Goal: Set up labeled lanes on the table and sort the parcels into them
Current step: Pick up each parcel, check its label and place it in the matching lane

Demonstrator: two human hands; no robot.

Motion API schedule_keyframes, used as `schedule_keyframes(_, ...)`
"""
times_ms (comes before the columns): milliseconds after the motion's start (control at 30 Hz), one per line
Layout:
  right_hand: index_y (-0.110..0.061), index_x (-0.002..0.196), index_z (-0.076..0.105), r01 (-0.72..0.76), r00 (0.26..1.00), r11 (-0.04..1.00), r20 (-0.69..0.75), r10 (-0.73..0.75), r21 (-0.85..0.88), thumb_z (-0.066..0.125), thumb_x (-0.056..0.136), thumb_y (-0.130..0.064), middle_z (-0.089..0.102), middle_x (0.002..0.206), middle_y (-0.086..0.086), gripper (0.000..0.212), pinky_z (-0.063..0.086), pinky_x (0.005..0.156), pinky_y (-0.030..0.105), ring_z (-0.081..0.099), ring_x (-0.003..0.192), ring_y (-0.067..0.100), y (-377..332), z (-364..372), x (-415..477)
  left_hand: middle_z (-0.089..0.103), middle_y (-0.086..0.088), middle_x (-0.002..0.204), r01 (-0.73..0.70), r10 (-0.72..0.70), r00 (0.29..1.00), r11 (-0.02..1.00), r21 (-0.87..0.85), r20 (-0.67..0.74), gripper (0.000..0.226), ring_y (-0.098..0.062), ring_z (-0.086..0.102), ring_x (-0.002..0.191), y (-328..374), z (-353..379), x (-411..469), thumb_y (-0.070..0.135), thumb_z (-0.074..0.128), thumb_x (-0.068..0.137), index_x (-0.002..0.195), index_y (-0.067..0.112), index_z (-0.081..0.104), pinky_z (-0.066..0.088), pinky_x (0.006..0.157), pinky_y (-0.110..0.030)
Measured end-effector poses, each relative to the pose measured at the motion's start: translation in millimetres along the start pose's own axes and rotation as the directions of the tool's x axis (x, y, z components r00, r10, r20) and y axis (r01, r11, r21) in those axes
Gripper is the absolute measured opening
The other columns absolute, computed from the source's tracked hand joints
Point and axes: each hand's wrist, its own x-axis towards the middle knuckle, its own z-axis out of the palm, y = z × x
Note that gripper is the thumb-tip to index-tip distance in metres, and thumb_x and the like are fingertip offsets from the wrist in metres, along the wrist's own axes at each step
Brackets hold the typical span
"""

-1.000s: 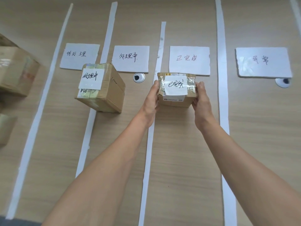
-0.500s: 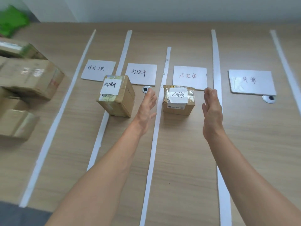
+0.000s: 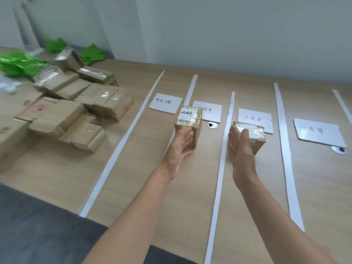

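Nothing is held in either grip: left hand (image 3: pixel 181 144) & right hand (image 3: pixel 240 149) are spread open above the desk (image 3: pixel 190 187), two labelled parcels (image 3: pixel 188 119) are seen in their taped lanes, so a reach left to the unsorted box pile (image 3: pixel 62 113) is judged next.

both forearms bare up to the frame edge, no sleeves, watch or rings visible on left hand (image 3: pixel 180 149) or right hand (image 3: pixel 240 149), no gloves
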Motion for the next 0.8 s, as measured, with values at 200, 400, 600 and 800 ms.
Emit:
schedule_keyframes(200,-0.026,0.160,0.044,0.009,0.993,1.000,0.122,-0.005,-0.029,0.031,0.104,-0.069,0.046,0.162,-0.017,0.072,0.027,0.128,0.031,0.040,0.149,-0.003,21.6,113.4,-72.9,0.060,0.005,0.150,-0.034,0.034,0.997,0.999,0.005,-0.063,0.065,-0.008,0.058,0.134,9.8,-106.7,-78.2,0.068,0.050,0.084,0.140,0.034,0.054,0.046,0.113,-0.043)
schedule_keyframes(400,-0.024,0.160,0.044,-0.017,0.972,1.000,0.232,0.022,-0.021,0.039,0.090,-0.072,0.045,0.163,-0.012,0.085,0.031,0.119,0.026,0.043,0.148,0.001,42.9,229.0,-133.1,0.065,0.006,0.142,-0.035,0.035,0.983,0.999,0.001,-0.179,0.045,-0.009,0.062,0.129,15.4,-218.7,-140.0,0.064,0.054,0.094,0.127,0.035,0.061,0.049,0.110,-0.043)
schedule_keyframes(600,-0.026,0.159,0.045,-0.021,0.947,0.996,0.317,0.047,-0.083,0.034,0.096,-0.075,0.045,0.163,-0.013,0.080,0.026,0.130,0.039,0.042,0.150,0.003,70.8,316.5,-162.4,0.064,0.005,0.142,-0.044,0.050,0.958,0.999,0.025,-0.281,0.032,-0.010,0.060,0.130,21.6,-313.3,-175.0,0.056,0.046,0.107,0.127,0.036,0.060,0.051,0.108,-0.041)
schedule_keyframes(800,-0.026,0.160,0.044,-0.060,0.912,0.993,0.398,0.096,-0.102,0.032,0.103,-0.072,0.044,0.165,-0.011,0.074,0.026,0.130,0.039,0.040,0.151,0.004,97.9,402.1,-160.1,0.065,0.007,0.141,-0.029,0.023,0.923,1.000,-0.009,-0.384,0.032,-0.010,0.060,0.130,33.5,-402.6,-179.3,0.055,0.046,0.106,0.126,0.036,0.061,0.049,0.113,-0.045)
